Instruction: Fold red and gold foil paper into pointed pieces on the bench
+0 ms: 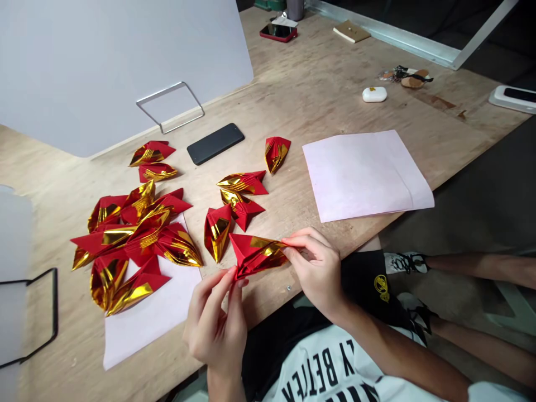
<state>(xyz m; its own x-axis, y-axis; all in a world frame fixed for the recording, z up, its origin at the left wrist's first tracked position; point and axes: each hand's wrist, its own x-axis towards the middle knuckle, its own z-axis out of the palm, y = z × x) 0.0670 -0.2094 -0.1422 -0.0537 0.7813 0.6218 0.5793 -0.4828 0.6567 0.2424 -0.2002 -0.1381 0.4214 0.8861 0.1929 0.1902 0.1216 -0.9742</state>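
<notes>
Between my two hands is a red and gold folded paper piece (255,254), held just above the table's near edge. My left hand (220,318) pinches its lower left corner with thumb and fingers. At its right tip, my right hand (316,265) grips it between thumb and fingertips. Close by on the table lie a single folded piece (217,231) standing pointed, a pair of folded pieces (243,195) and another one (277,153) farther back. To the left, a cluster of several folded pieces (138,240) rests partly on a white paper sheet (142,335).
A black phone (215,143) and a blank pale paper sheet (368,176) lie on the wooden table (288,100). White boards with wire stands (171,106) rise at the left. Farther back are a white earbud case (374,94), keys (404,73) and a red-cased phone (278,32).
</notes>
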